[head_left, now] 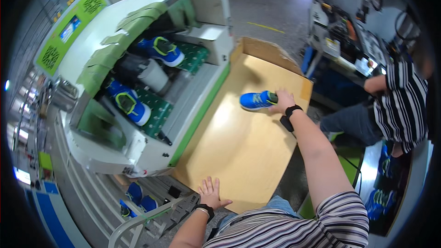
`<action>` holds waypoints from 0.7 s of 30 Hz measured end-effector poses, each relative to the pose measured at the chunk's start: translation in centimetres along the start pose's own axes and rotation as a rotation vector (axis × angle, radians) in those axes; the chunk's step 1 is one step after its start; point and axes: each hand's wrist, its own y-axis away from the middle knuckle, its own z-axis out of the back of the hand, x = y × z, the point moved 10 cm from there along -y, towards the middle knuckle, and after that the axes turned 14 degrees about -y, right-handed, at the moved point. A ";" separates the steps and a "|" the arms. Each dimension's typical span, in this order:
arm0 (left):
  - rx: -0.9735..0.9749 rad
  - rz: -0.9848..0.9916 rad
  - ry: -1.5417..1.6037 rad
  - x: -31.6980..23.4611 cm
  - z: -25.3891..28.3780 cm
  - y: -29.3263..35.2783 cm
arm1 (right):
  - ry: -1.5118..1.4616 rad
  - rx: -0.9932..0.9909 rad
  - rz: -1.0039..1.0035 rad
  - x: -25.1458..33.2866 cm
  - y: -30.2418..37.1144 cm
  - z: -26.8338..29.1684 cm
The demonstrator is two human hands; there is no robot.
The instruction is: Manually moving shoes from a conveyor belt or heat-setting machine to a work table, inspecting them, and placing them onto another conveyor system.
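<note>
A blue sneaker (253, 100) with a white sole rests on the light wooden board (220, 151), toward its far right side. My right hand (284, 100) is closed round the heel end of that sneaker. At the board's near left edge, my left hand (212, 194) lies with its fingers spread and holds nothing. Inside the white and green machine to the left are two more blue sneakers: the far sneaker (167, 51) and the near sneaker (130, 104), each over a green dotted pad.
The white machine (216, 0) borders the board on the left. A cardboard flap (268, 53) stands along the far edge. Blue shoes (140, 197) hang on a rack (133, 222) at lower left. To the right, a person in a striped shirt (402, 105) is beside more blue shoes (381, 202).
</note>
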 end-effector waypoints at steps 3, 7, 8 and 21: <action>-0.103 -0.046 -0.015 1.5 2.9 -3.5 | -0.012 0.115 0.053 5.6 -3.4 1.9; -0.066 -0.039 -0.016 1.0 0.4 -0.3 | -0.434 -0.009 -0.026 2.1 -0.5 -3.5; -0.067 -0.032 -0.020 1.1 0.1 -0.3 | -0.399 -0.025 0.045 3.2 0.4 -3.7; -0.126 -0.074 -0.058 0.7 1.9 -1.0 | -0.474 0.050 0.149 5.0 24.7 -9.3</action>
